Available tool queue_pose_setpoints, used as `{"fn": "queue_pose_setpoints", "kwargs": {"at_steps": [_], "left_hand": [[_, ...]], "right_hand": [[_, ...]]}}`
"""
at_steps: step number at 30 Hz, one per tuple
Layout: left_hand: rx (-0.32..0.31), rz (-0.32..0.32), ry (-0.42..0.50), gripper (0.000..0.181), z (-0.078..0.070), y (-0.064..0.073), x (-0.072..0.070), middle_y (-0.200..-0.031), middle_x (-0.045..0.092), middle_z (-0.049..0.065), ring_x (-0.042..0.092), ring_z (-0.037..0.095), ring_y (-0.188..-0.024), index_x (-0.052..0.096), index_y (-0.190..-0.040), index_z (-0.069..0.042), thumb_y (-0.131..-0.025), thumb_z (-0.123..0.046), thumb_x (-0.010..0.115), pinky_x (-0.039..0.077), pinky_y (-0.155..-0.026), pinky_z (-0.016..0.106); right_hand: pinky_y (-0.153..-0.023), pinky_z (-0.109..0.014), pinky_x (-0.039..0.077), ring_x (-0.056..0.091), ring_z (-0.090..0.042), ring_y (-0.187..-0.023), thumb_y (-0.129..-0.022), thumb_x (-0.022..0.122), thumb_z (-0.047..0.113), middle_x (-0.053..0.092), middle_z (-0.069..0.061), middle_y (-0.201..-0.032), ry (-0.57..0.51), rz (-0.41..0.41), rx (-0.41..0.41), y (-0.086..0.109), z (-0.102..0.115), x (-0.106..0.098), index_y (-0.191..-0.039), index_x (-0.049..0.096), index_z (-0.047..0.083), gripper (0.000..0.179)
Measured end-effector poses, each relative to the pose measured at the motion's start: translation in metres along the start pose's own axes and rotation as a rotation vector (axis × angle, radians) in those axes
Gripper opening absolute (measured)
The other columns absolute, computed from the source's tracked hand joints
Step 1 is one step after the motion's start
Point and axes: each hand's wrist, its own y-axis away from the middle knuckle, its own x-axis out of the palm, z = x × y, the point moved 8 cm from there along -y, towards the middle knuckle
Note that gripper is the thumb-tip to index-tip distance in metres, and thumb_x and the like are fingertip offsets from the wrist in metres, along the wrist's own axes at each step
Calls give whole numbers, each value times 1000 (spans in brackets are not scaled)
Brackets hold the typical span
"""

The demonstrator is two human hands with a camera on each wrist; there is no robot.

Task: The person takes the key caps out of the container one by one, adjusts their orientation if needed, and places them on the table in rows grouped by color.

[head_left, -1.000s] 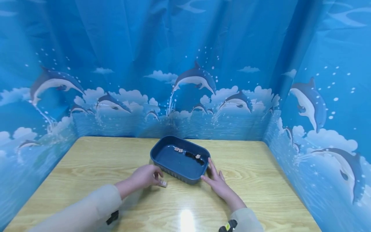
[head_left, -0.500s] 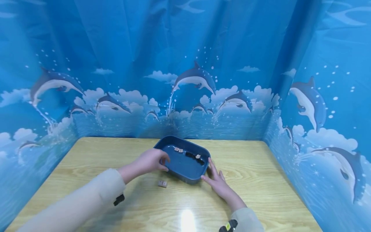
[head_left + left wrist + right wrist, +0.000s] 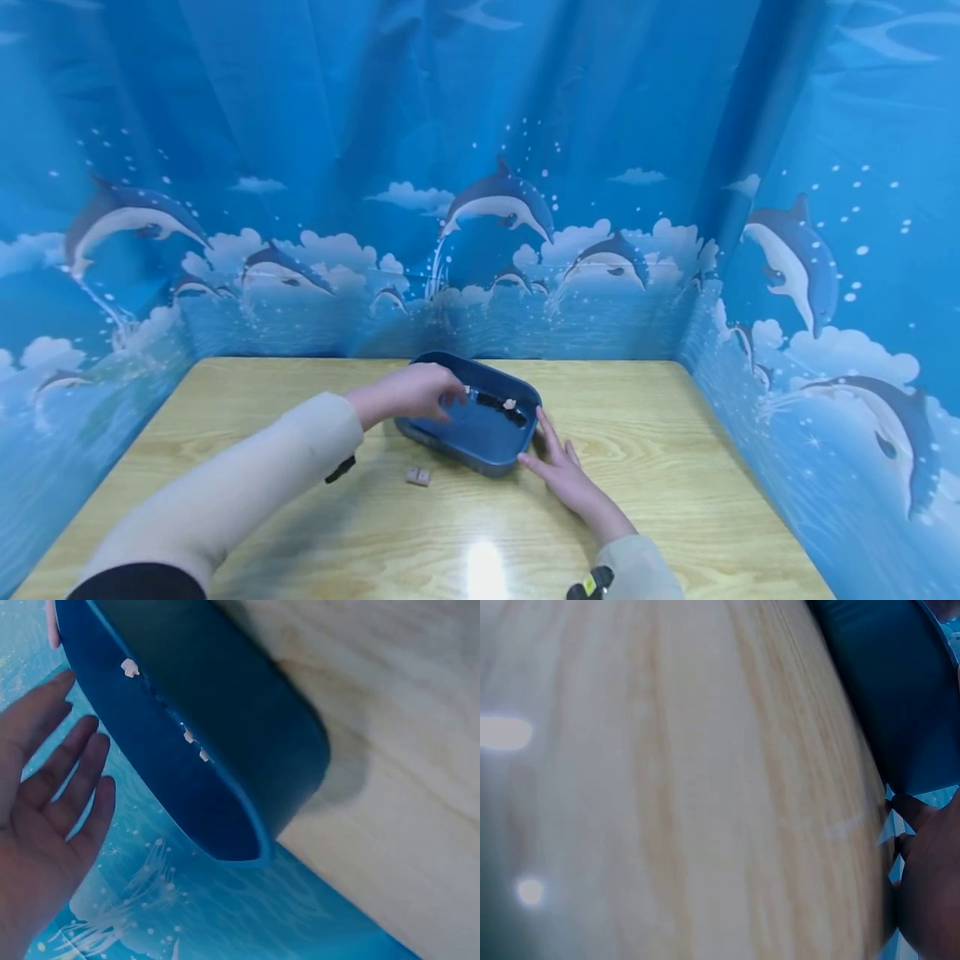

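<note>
A dark blue tray (image 3: 480, 433) stands on the wooden table. My left hand (image 3: 423, 392) is over its left side, fingers loosely bent; in the left wrist view nothing sits between the spread fingers. My right hand (image 3: 564, 479) touches the tray's right end with extended fingers and thumb. Inside the tray lie black pieces (image 3: 491, 401) in a row, with a small pale piece (image 3: 510, 404) by them. Two more little pale blocks (image 3: 188, 736) show in the left wrist view; my left hand partly hides them in the head view. Two pale blocks (image 3: 418, 476) lie side by side in front of the tray.
A blue curtain (image 3: 300, 125) printed with dolphins hangs behind the wooden table (image 3: 600, 400) and along both sides. A bright light reflection shows on the table's near part.
My left hand has left the two pale blocks on the table and moved up and right, over the tray. The right hand and the tray stay in place.
</note>
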Motion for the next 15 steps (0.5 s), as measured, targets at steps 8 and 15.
{"fn": "queue_pose_setpoints", "kwargs": {"at_steps": [8,15], "left_hand": [[55,123,-47,35,-12,-33,3,-104,69,-4,64,13,-95,70,-119,-16,-85,-22,78,52,-80,29],[55,204,-70,40,-17,-61,17,-116,67,0,62,15,-106,67,-124,-15,-85,-20,77,51,-88,29]], "right_hand": [[-106,-69,-11,-16,-49,-140,-95,59,48,18,-11,-159,-16,0,-2,-1,0,-1,-156,-1,37,86],[-106,-67,-12,-17,-46,-141,-94,57,53,22,-12,-157,-12,12,10,-3,-4,0,-155,-2,42,86]]}}
